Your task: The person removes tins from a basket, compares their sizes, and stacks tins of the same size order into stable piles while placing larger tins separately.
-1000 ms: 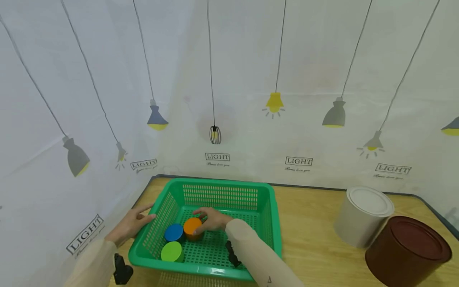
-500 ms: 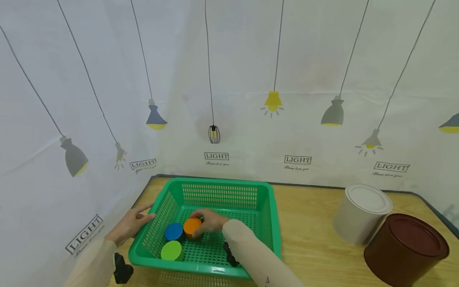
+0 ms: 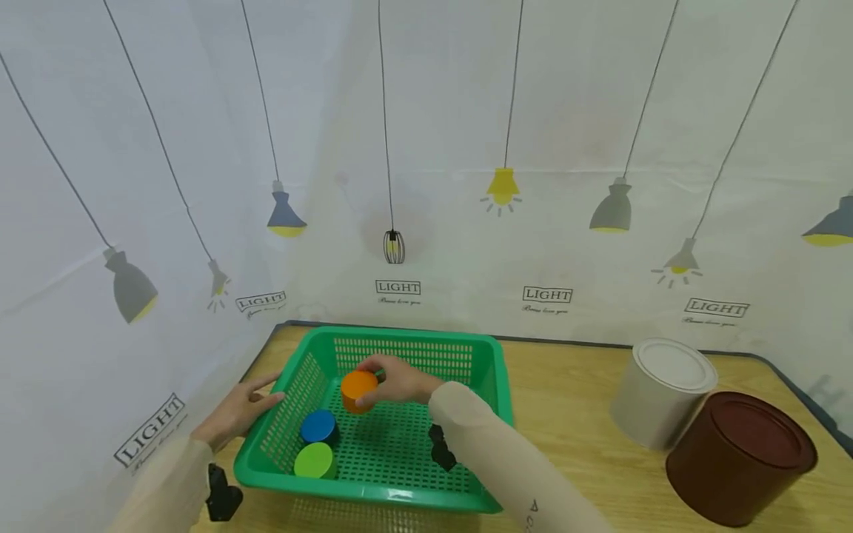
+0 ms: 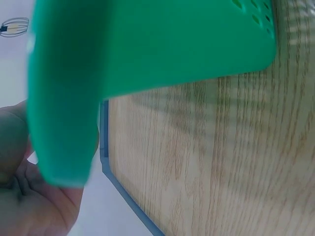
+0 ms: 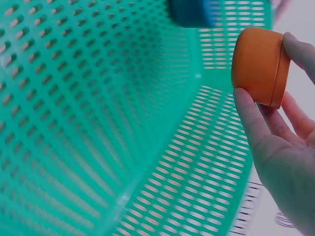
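Observation:
My right hand (image 3: 400,379) pinches a small round orange tin (image 3: 358,392) with its thumb and fingers, above the floor of the green plastic basket (image 3: 504,385). In the right wrist view the orange tin (image 5: 258,66) appears tilted, a lid seam near one end. A blue round tin (image 3: 320,428) and a lime-green one (image 3: 315,462) stand side by side at the basket's left. Outside the left rim, my left hand (image 3: 236,414) touches the basket with fairly straight fingers. The rim (image 4: 64,98) hides part of that hand in the left wrist view.
On the wooden table (image 3: 560,414), a large white can (image 3: 660,400) and a dark brown can (image 3: 736,459) stand close together to the right of the basket. A pale wall covering (image 3: 453,133) printed with lamps rises behind and to the left.
My right hand has lifted the orange tin off the basket floor, away from the blue tin. The left hand stays at the rim, and the head view has shifted slightly.

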Available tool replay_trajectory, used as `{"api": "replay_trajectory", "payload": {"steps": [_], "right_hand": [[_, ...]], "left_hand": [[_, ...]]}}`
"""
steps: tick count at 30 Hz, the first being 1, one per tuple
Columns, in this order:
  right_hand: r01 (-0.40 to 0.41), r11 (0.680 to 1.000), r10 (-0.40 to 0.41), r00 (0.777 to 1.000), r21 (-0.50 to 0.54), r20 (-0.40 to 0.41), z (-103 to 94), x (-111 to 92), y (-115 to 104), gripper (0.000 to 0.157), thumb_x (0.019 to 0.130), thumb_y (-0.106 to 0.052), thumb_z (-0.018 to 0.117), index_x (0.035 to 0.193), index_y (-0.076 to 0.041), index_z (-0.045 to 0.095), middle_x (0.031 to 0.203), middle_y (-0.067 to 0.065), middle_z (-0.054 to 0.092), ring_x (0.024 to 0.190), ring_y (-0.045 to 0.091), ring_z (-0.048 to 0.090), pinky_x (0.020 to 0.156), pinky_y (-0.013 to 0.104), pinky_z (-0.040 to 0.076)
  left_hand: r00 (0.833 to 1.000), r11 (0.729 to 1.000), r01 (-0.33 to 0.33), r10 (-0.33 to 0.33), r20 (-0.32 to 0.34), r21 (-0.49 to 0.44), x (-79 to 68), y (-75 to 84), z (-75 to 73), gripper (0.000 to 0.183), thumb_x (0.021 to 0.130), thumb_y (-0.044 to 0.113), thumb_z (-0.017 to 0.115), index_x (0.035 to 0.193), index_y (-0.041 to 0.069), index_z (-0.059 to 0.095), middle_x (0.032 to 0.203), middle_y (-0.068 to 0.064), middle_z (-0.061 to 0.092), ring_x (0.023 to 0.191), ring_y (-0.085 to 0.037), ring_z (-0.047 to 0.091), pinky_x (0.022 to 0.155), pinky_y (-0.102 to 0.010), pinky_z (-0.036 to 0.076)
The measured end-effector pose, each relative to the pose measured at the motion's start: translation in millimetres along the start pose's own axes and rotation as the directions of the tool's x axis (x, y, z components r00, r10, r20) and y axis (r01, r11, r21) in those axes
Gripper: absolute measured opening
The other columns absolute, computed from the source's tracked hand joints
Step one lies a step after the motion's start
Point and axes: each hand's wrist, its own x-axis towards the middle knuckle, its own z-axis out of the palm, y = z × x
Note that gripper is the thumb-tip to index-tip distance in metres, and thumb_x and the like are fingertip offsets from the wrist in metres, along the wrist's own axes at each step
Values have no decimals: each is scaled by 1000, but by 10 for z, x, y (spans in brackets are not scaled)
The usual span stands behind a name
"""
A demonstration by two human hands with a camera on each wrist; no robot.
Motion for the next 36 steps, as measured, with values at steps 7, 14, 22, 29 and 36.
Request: {"api": "replay_trajectory", "payload": {"steps": [7, 14, 22, 29, 36], "right_hand": [[55, 996, -56, 998, -65, -10, -258, -195, -239, 48, 77, -18, 70, 120, -11, 49, 116, 1, 49, 101, 18, 49, 81, 26, 44], [95, 991, -97, 995, -97, -16, -438, -507, -298, 51, 75, -20, 72, 121, -14, 49, 118, -1, 48, 100, 17, 48, 80, 27, 45], [189, 977, -194, 980, -99, -44, -711, -963, -179, 52, 77, -14, 70, 122, -3, 47, 120, 10, 47, 100, 25, 49, 76, 26, 49], [142, 987, -149, 984, -73, -102, -935, -1398, 15, 53, 79, -15, 68, 124, -1, 43, 123, 13, 43, 106, 31, 44, 80, 30, 48], [74, 997, -78, 979, -26, -187, -1063, -1827, 247, 57, 80, -16, 66, 126, 4, 39, 124, 18, 41, 110, 36, 40, 83, 32, 47]], "left_hand": [[1000, 1000, -23, 23, 5, -13, 7, 6, -30, 59, 93, 20, 48, 140, -1, 20, 98, -23, 56, 75, -27, 62, 57, -40, 53], [1000, 1000, -18, 17, -4, -9, -16, -11, -27, 59, 93, 20, 48, 140, 0, 19, 97, -24, 57, 74, -27, 62, 56, -40, 53], [1000, 999, 20, -20, 22, -34, 7, -5, -17, 61, 93, 21, 47, 140, -1, 16, 99, -25, 56, 75, -28, 62, 58, -41, 53], [999, 999, 29, -28, 24, -36, -2, 2, -15, 60, 93, 20, 47, 140, 0, 16, 97, -23, 57, 75, -27, 62, 58, -40, 53], [999, 999, 21, -20, 32, -34, 25, 0, 4, 60, 93, 19, 47, 140, -1, 16, 97, -23, 56, 74, -27, 62, 58, -40, 53]]}}
